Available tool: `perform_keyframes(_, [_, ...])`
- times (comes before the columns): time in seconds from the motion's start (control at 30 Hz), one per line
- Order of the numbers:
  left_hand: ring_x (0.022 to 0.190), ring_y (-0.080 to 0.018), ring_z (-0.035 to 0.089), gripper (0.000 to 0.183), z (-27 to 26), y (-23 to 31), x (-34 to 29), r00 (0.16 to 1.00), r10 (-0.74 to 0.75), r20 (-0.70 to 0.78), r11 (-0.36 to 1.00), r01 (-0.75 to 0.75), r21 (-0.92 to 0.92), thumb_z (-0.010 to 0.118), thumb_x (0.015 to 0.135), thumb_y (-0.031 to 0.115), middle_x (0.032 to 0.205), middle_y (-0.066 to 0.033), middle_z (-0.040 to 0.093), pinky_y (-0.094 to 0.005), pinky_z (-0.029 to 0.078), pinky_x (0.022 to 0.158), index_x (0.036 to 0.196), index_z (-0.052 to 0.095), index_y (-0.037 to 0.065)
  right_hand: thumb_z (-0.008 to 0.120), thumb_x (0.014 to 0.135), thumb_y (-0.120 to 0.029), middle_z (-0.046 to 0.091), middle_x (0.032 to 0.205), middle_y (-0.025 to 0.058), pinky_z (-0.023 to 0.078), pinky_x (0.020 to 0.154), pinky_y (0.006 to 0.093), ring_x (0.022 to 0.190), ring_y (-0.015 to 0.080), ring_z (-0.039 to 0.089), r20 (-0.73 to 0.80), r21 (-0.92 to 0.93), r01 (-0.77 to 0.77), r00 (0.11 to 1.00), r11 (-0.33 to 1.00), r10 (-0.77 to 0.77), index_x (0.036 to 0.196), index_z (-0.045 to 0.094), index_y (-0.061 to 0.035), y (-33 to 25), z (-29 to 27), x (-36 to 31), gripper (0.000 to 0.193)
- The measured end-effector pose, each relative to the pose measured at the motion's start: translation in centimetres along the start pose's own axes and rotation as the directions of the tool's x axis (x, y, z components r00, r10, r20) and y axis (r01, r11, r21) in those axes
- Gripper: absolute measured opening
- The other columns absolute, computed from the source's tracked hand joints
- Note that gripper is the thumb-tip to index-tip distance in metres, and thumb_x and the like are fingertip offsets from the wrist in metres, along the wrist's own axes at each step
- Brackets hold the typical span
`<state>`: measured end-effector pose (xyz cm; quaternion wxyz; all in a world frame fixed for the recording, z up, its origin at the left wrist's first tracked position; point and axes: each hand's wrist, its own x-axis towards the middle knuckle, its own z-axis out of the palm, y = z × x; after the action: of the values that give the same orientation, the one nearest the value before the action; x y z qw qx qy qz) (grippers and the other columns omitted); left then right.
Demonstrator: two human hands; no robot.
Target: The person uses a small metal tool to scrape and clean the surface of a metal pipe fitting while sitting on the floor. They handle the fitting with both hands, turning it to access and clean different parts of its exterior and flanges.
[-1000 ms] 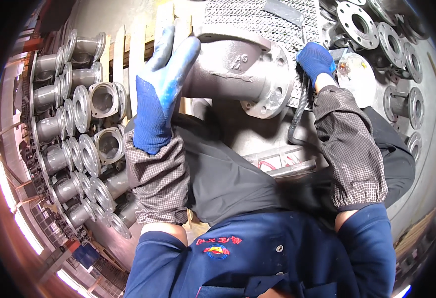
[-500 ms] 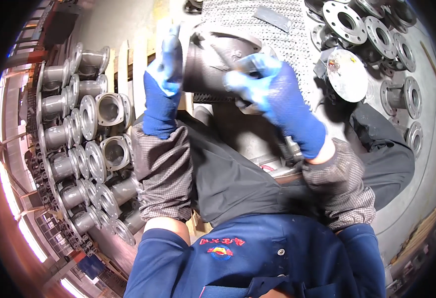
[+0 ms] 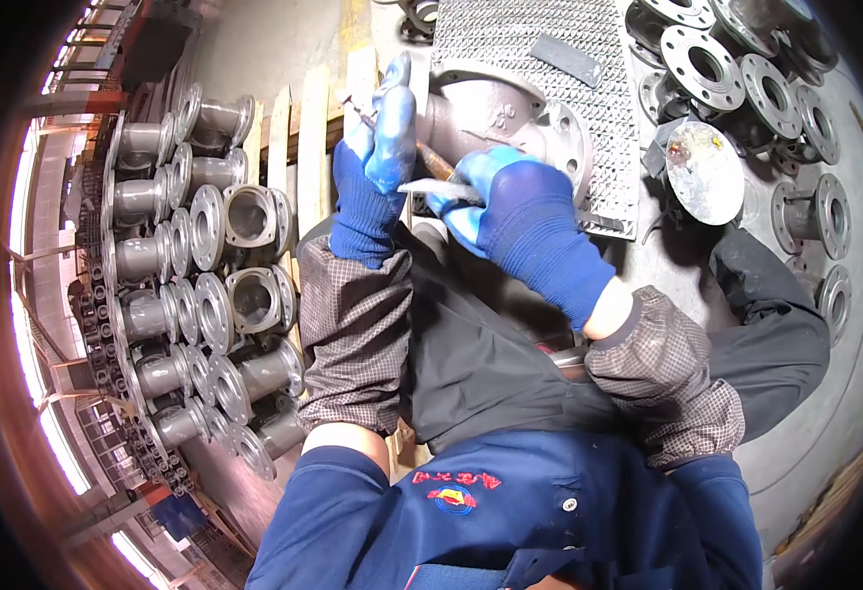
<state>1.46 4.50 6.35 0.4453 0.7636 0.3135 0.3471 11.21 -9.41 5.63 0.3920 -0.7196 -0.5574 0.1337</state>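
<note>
My left hand (image 3: 392,133), in a blue coated glove, is upright at the left side of a grey flanged valve body (image 3: 485,113). A thin, partly rusty metal rod (image 3: 435,160) slants across the left hand, showing on both sides of it; the closed fingers hide its middle. My right hand (image 3: 500,192), gloved alike, is closed in front of the valve body. From its fingers a tapered grey metal tool (image 3: 431,187) points left, below the rod; the rest of the tool is hidden. The valve body lies on a patterned metal grating (image 3: 598,118).
A flat grey strip (image 3: 566,59) lies on the grating. Rows of flanged castings (image 3: 146,256) stand at left, beside wooden pallet slats (image 3: 315,138). More flanged castings (image 3: 707,67) are piled at right, near a round pale plate (image 3: 705,172) by my knee.
My right hand has moved slightly left and down, closer to the left hand. The rod and the tapered tool, blurred before, now show clearly. The whole view has shifted a little.
</note>
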Motion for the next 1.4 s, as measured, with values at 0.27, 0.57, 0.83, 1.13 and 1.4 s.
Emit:
perform_keyframes(0.27, [0.106,-0.0204,0.058,0.049,1.2,3.2,-0.7,0.988,-0.067,0.139,0.998,0.064,0.021,0.041,0.099,0.023,0.131,-0.0155,0.055,-0.0312,0.047,0.093,0.144,0.041,0.004,0.058,0.096,-0.026,0.067,0.087,0.0117,0.052,0.063,0.0235,0.066,0.0178,0.066,0.545,0.757,-0.600,0.799,-0.260,-0.256,0.102,0.065,0.0031,1.8,1.8,-0.4,0.031])
perform_keyframes(0.57, [0.094,-0.0084,0.055,0.054,-1.2,0.6,0.1,0.967,-0.226,0.116,0.973,0.219,0.070,0.065,0.086,0.008,0.112,-0.0053,0.063,-0.0227,0.048,0.083,0.138,0.050,0.002,0.058,0.093,-0.024,0.062,0.071,0.0045,0.039,0.043,0.0173,0.050,0.0047,0.052,0.419,0.461,-0.647,0.762,0.607,0.494,0.105,0.063,0.0029,8.0,-15.3,-3.4,0.030])
perform_keyframes(0.83, [0.054,-0.0042,0.048,0.049,-1.5,-0.3,-0.8,0.949,-0.314,-0.028,0.949,0.315,0.026,0.068,0.083,0.011,0.074,0.0019,0.061,-0.0198,0.040,0.048,0.129,0.056,-0.002,0.058,0.092,-0.023,0.061,0.071,0.0024,0.039,0.045,0.0185,0.057,0.0048,0.055,0.527,0.281,-0.756,0.637,0.592,0.563,0.098,0.062,0.0026,11.5,-17.1,-4.5,0.027])
perform_keyframes(1.13, [0.055,-0.0023,0.043,0.052,-2.2,-0.8,-0.8,0.941,-0.335,-0.034,0.928,0.336,0.162,0.071,0.082,0.016,0.070,0.0035,0.058,-0.0189,0.038,0.049,0.129,0.058,-0.001,0.060,0.088,-0.018,0.055,0.063,0.0014,0.039,0.053,0.0244,0.056,0.0078,0.049,0.571,0.036,-0.330,0.782,0.943,0.251,0.090,0.065,0.0013,13.5,-18.2,-1.3,0.020])
perform_keyframes(1.4, [0.053,-0.0031,0.046,0.056,-1.9,-0.1,-1.0,0.949,-0.315,-0.012,0.944,0.315,0.097,0.070,0.082,0.012,0.071,0.0023,0.059,-0.0190,0.038,0.047,0.134,0.054,0.001,0.063,0.086,-0.019,0.059,0.065,0.0038,0.044,0.055,0.0282,0.060,0.0096,0.052,0.584,-0.058,-0.323,0.756,0.945,0.295,0.095,0.066,0.0037,13.4,-18.6,-1.6,0.025])
